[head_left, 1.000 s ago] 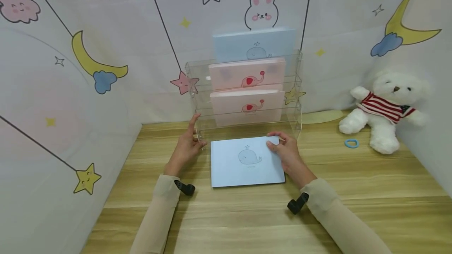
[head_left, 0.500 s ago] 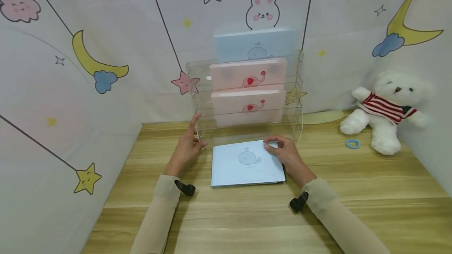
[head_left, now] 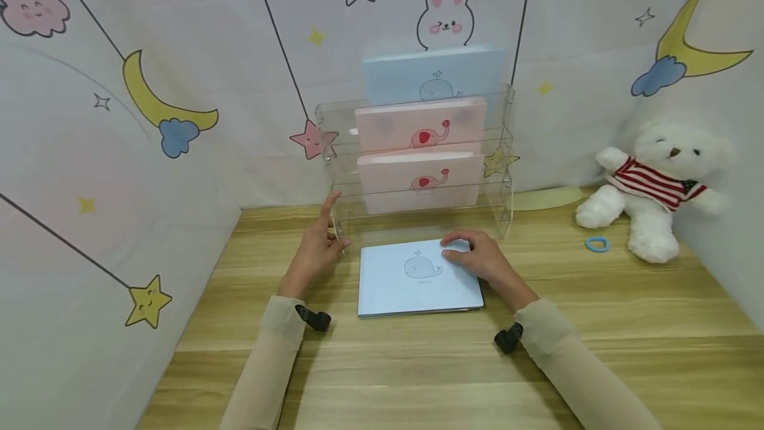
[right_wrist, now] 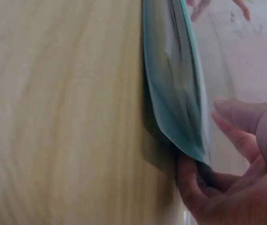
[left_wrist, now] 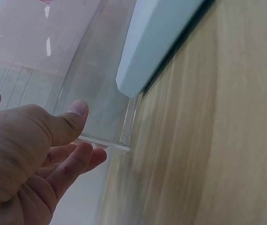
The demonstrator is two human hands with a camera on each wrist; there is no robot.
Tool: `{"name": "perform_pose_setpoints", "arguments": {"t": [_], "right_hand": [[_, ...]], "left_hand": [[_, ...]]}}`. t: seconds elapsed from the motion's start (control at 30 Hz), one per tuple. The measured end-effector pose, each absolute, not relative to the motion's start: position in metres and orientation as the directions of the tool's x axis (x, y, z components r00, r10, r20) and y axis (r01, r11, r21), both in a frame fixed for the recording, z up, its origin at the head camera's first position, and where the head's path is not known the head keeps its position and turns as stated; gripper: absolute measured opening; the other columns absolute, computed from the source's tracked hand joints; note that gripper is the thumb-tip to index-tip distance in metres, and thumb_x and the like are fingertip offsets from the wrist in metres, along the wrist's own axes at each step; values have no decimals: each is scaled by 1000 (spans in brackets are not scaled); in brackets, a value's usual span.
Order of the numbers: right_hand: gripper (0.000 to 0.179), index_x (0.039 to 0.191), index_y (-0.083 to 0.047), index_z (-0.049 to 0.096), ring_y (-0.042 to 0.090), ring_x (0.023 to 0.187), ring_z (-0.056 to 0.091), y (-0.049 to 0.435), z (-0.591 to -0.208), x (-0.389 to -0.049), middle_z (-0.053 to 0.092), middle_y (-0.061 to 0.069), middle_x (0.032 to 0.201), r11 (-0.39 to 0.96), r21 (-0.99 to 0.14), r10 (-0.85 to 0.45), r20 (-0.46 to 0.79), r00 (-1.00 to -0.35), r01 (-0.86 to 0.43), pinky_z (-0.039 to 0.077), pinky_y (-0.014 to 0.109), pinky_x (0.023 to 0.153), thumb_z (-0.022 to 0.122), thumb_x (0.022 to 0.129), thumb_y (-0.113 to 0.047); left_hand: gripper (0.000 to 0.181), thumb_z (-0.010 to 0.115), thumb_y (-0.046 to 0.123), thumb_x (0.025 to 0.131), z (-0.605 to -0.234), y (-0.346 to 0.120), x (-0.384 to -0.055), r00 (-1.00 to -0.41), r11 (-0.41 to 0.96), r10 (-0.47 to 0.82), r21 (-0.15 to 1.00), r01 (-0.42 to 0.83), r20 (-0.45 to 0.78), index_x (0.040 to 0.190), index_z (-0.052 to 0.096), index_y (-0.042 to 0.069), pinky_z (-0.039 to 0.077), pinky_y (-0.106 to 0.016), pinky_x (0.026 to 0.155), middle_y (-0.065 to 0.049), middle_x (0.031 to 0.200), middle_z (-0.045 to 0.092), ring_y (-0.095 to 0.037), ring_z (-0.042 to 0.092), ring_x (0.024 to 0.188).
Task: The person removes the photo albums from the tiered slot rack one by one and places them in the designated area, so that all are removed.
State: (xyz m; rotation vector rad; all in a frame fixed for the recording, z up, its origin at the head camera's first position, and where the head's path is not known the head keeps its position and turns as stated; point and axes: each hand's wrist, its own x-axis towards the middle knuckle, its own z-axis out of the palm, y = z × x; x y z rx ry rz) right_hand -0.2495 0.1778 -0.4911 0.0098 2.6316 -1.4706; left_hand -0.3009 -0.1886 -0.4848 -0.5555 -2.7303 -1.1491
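A light-blue booklet (head_left: 412, 290) with a whale drawing on its cover lies on the wooden table. My right hand (head_left: 482, 261) holds its far right corner, thumb and index finger over the cover. In the right wrist view, fingers (right_wrist: 189, 180) reach under the booklet's edge and the pages gape slightly. My left hand (head_left: 313, 251) grips the left side panel of a clear acrylic rack (head_left: 418, 223), with the thumb (left_wrist: 72, 124) on one face and fingers behind. The rack holds two pink booklets (head_left: 388, 184) with elephant drawings and, at the top back, another blue whale booklet (head_left: 394, 78).
To the right, a white teddy bear (head_left: 662, 151) in a striped shirt leans against the wall. A blue ring (head_left: 597, 244) lies by its foot. Printed fabric walls (head_left: 256, 164) enclose the table's back and sides.
The booklet has tilted slightly and its far edge has come a little nearer. My right thumb and index finger have shifted left over its cover. The left hand stays on the rack.
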Motion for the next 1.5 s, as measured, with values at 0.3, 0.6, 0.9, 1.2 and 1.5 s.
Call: {"name": "perform_pose_setpoints", "arguments": {"t": [0.3,0.6,0.9,1.2,1.5], "right_hand": [[21,119,-17,81,32,115,64,197,-478,-242,71,17,134,616,-787,-80,-104,-991,33,54,38,88,73,102,-27],[30,128,-17,78,32,113,72,210,-473,-235,77,15,129,570,-821,-98,-35,-995,-28,57,35,88,70,105,-34],[35,137,-11,71,17,104,71,211,-459,-231,76,17,130,433,-880,-58,189,-980,-195,59,25,81,69,107,-29],[42,145,-4,64,-1,111,65,215,-434,-238,68,24,137,294,-885,3,378,-926,-361,51,7,95,69,106,-19],[55,157,-15,54,34,138,57,225,-414,-248,56,10,161,355,-831,14,462,-887,-427,47,37,117,71,104,-15]], "left_hand": [[110,81,3,94,-487,-190,-301,-919,646,290,654,394,267,170,13,42,66,-49,84,-20,116,66,-39,78,101],[116,80,4,95,-483,-193,-299,-919,639,303,662,392,252,170,4,49,66,-49,87,-22,123,65,-40,79,105],[101,73,18,104,-482,-198,-299,-917,615,324,684,392,234,171,2,47,66,-52,87,-30,142,60,-47,77,113],[85,60,25,111,-479,-195,-298,-916,631,320,666,398,244,171,3,44,61,-61,96,-38,148,56,-52,72,120],[84,58,22,111,-479,-194,-298,-904,616,335,664,424,266,171,3,45,61,-63,96,-37,152,53,-51,72,122]]}}
